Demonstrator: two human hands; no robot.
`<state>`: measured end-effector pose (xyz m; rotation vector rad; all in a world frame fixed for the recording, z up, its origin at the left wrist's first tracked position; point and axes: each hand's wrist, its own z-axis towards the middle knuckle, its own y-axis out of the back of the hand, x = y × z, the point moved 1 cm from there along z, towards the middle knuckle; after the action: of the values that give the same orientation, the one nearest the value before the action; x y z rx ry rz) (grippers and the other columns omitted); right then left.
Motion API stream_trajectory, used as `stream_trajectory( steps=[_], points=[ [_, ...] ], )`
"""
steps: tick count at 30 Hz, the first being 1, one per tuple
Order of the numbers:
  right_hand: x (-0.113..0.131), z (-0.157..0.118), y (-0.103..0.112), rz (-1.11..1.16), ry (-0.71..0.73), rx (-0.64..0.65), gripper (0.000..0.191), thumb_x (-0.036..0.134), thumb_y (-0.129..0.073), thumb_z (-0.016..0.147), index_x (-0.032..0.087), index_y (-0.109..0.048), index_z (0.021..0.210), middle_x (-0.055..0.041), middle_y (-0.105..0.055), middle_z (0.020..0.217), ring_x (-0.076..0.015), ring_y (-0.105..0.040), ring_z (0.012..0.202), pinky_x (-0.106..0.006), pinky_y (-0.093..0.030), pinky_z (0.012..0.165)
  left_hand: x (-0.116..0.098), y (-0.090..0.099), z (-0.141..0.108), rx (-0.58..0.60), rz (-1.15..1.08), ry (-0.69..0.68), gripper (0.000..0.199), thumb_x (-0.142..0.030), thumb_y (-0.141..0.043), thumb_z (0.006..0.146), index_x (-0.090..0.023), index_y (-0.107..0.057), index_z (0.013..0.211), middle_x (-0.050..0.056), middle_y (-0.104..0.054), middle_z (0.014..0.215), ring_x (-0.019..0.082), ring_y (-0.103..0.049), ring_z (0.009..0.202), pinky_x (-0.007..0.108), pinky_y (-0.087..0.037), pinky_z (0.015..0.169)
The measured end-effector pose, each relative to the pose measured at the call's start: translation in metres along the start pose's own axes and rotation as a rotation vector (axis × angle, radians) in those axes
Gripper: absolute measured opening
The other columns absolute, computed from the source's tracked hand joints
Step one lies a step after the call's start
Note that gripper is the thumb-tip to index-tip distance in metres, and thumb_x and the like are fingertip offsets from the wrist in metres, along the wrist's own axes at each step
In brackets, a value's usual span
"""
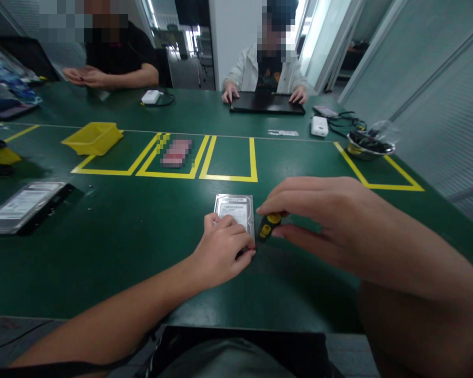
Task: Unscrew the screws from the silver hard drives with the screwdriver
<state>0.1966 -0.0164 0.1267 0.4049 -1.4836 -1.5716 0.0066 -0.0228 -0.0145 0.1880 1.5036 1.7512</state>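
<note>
A silver hard drive (236,203) with a printed label lies on the green table in front of me. My left hand (225,247) rests over its near part, fingers curled, with thumb and fingertips at its right near corner. Just right of the drive, my right hand (299,212) grips a short black-and-yellow screwdriver handle (270,226) between thumb and fingers. The handle tilts down toward the drive's right edge. Its tip is hidden, so whether it touches a screw cannot be made out.
Left of me lies a larger drive (26,206). Beyond are a yellow tray (93,139), a blurred pinkish item (176,153) inside yellow tape marks, and a metal bowl (370,146) of dark parts. Two people sit across the table (142,236); one holds a black panel (267,103).
</note>
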Motion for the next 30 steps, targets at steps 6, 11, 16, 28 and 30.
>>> stream_trajectory(
  steps=[6, 11, 16, 28, 30],
  points=[
    [0.0001, 0.0002, 0.0004, 0.083, 0.029, 0.022, 0.017, 0.014, -0.057, 0.091, 0.022, -0.070, 0.098, -0.0024, -0.071, 0.100, -0.0159, -0.064, 0.088, -0.027, -0.046, 0.077, -0.0003, -0.0007, -0.0008, -0.017, 0.007, 0.030, 0.012, -0.030, -0.062, 0.084, -0.023, -0.066, 0.076, 0.002, -0.070, 0.080, 0.024, -0.053, 0.091, 0.045, -0.022, 0.081],
    [0.0009, -0.0010, -0.0011, 0.067, -0.005, 0.045, 0.012, 0.020, -0.058, 0.092, 0.022, -0.068, 0.097, -0.0031, -0.064, 0.101, -0.0148, -0.059, 0.086, -0.027, -0.044, 0.073, -0.0010, -0.0017, -0.0016, -0.006, 0.021, 0.032, 0.012, -0.032, -0.061, 0.085, -0.023, -0.069, 0.082, 0.004, -0.071, 0.083, 0.026, -0.052, 0.095, 0.046, -0.023, 0.082],
    [0.0033, 0.0000, -0.0031, -0.001, -0.038, 0.034, 0.013, 0.020, -0.053, 0.095, 0.020, -0.066, 0.090, -0.0046, -0.061, 0.093, -0.0139, -0.054, 0.075, -0.027, -0.038, 0.064, -0.0022, -0.0002, -0.0015, -0.008, 0.018, 0.033, 0.012, -0.031, -0.062, 0.085, -0.022, -0.066, 0.078, 0.004, -0.071, 0.084, 0.026, -0.052, 0.095, 0.045, -0.023, 0.081],
    [0.0025, -0.0027, -0.0026, -0.063, -0.069, 0.000, 0.011, 0.019, -0.054, 0.093, 0.020, -0.065, 0.093, -0.0038, -0.058, 0.093, -0.0137, -0.053, 0.074, -0.027, -0.038, 0.063, 0.0027, 0.0046, -0.0022, 0.054, 0.084, 0.013, 0.020, -0.038, -0.061, 0.087, -0.020, -0.060, 0.079, 0.003, -0.065, 0.083, 0.025, -0.050, 0.092, 0.042, -0.026, 0.081],
    [0.0020, -0.0030, -0.0026, -0.068, -0.064, -0.002, 0.010, 0.019, -0.056, 0.092, 0.020, -0.065, 0.095, -0.0036, -0.059, 0.092, -0.0140, -0.053, 0.075, -0.027, -0.038, 0.063, 0.0028, 0.0055, -0.0019, 0.067, 0.118, -0.005, 0.021, -0.039, -0.058, 0.088, -0.020, -0.059, 0.078, 0.003, -0.064, 0.082, 0.024, -0.050, 0.090, 0.042, -0.026, 0.079]
  ],
)
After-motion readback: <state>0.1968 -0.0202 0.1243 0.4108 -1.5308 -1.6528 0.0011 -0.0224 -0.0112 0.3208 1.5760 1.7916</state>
